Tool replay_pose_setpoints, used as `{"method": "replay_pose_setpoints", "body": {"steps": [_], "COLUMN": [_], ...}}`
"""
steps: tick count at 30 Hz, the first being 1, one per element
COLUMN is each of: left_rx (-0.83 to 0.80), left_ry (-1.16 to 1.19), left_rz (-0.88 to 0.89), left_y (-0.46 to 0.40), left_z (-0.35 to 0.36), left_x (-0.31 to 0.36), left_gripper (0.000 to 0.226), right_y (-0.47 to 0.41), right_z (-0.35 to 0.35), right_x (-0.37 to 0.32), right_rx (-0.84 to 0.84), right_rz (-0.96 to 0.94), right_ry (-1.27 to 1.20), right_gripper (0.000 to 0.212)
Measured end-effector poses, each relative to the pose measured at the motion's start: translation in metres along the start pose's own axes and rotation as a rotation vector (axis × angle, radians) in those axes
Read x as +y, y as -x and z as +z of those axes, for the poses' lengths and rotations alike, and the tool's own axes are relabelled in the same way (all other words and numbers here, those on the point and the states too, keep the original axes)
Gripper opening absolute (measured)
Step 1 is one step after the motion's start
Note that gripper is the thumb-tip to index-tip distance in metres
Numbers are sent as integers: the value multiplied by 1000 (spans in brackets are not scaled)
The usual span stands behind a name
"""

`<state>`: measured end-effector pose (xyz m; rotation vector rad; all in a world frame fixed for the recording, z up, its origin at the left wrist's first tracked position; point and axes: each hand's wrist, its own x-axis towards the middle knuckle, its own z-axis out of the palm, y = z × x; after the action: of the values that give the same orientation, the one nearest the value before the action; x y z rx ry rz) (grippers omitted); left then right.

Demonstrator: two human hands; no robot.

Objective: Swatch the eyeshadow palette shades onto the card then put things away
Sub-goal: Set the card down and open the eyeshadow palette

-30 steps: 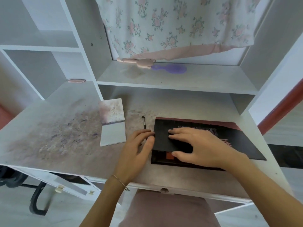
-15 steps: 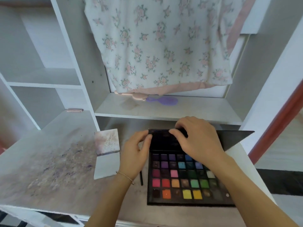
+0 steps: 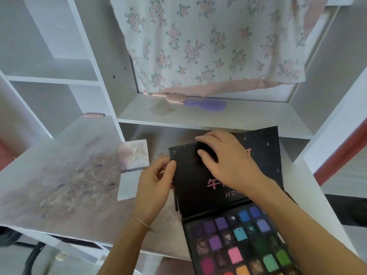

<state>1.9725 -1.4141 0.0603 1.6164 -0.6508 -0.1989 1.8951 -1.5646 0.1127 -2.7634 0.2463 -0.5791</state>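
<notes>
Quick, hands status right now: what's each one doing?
Left hand: pinches the left edge of the palette lid.
Right hand: fingers curled over the lid's top edge, gripping it.

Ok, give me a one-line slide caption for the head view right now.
Both hands, left hand and right hand, hold the black lid of the eyeshadow palette raised, colour pans exposed, swatch card alongside.

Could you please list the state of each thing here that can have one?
eyeshadow palette: open, pans exposed
palette lid: raised, held by both hands
left hand: pinching lid's edge
right hand: gripping lid's top
small card booklet: open, cover upright
</notes>
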Motion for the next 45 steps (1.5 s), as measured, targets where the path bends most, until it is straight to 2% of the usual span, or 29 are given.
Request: {"method": "replay_pose_setpoints", "body": {"steps": [5, 10, 14, 18, 20, 22, 24, 26, 29, 33, 41, 45], "left_rx": [-48, -214, -160, -133, -114, -105, -189, -334, -493, -517, -434, -400], "left_ry": [58, -56, -136, -217, -253, -405, -568, -731, -989, -1177, -1150, -1121], "left_rz": [-149, -211, -252, -265, -212, -53, 126, 220, 226, 222, 158, 161], "left_y": [-3, -11, -26, -41, -43, -38, -28, -16, -6, -16, -58, -67], "left_z": [-1, 10, 22, 28, 26, 21, 16, 12, 9, 8, 11, 12], "left_x": [-10, -16, -23, -27, -26, -23, -22, -25, -35, -44, -57, -56], "left_gripper": [19, 19, 21, 25, 26, 27, 32, 37, 47, 55, 52, 51], "right_y": [4, 10, 21, 39, 47, 54, 60, 64, 58, 34, -11, -26], "right_z": [15, 27, 31, 34, 35, 36, 39, 44, 47, 53, 78, 86], "right_x": [6, 12, 20, 23, 24, 26, 27, 27, 30, 39, 63, 67], "right_rx": [-115, -160, -201, -350, -429, -537, -680, -755, -773, -769, -644, -641], "right_rz": [-13, 25, 78, 135, 204, 311, 384, 403, 399, 377, 351, 379], "right_ry": [42, 66, 107, 174, 218, 230, 253, 277, 276, 272, 229, 239], "right_gripper": [44, 45, 49, 54, 56, 59, 61, 63, 66, 67, 62, 61]}}
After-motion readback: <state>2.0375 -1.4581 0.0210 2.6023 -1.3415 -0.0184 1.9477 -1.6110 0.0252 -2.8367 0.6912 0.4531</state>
